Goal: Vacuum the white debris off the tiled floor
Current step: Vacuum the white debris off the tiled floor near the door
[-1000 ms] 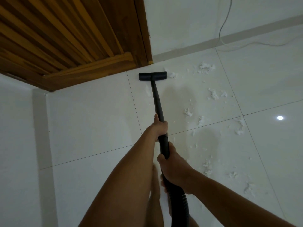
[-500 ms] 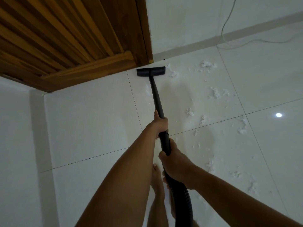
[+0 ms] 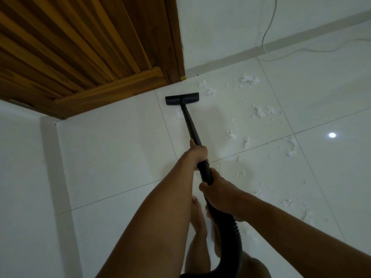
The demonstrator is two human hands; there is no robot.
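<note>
Currently, flat black vacuum nozzle (image 3: 182, 98) sits on the glossy white tiled floor (image 3: 112, 153) just below the bottom corner of the brown slatted wooden door (image 3: 80, 47), with fluffy white debris (image 3: 248, 81) scattered to that door's right. Left hand (image 3: 197, 155), fingers curled round the rigid black wand (image 3: 191, 125); right hand (image 3: 218, 194), farther from the door, fingers gripping the wand's thicker end above the ribbed black hose (image 3: 233, 235).

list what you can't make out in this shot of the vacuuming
Vacuum body: head view, the hose runs off the bottom edge.
Floor under the vacuum head: covered by the head itself, so what lies there is unseen.
Cable ends: cut off by the top and right edges.
Floor beneath the forearms: hidden by them.
</note>
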